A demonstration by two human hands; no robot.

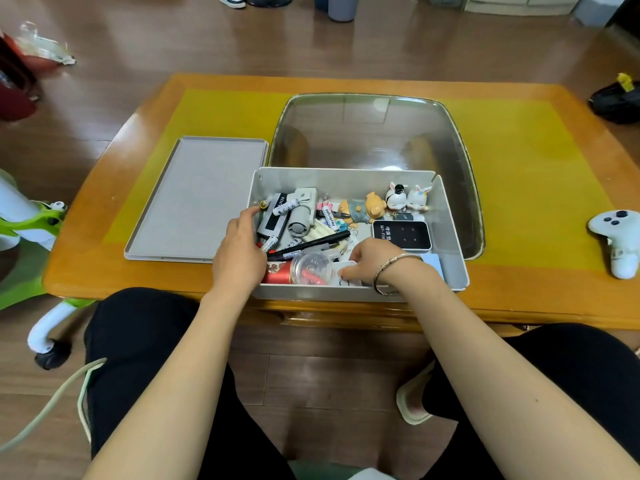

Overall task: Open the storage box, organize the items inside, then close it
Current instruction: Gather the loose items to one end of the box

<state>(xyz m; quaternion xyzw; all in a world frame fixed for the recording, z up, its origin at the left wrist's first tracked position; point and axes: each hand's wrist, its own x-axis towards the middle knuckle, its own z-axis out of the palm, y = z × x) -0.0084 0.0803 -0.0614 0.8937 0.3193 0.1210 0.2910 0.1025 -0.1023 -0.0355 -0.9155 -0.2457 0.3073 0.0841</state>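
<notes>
The grey storage box (346, 176) stands open at the table's near edge, its lid (201, 195) lying flat to its left. Inside are batteries, a grey gadget (303, 211), black pens (311, 244), a red can (277, 273), a clear round tub (311, 268), a black Wi-Fi device (403, 235) and small animal figurines (408, 197). My left hand (239, 252) rests over the box's left wall, fingers curled among the batteries. My right hand (375, 263), with a bracelet on the wrist, reaches into the near side and pinches a small white item (346, 268); what it is stays unclear.
A large clear tray (460, 188) lies behind and beside the box on a yellow mat (519, 168). A white game controller (620, 237) sits at the table's right end. A green and white ride-on toy (31, 216) stands left of the table. My knees are under the near edge.
</notes>
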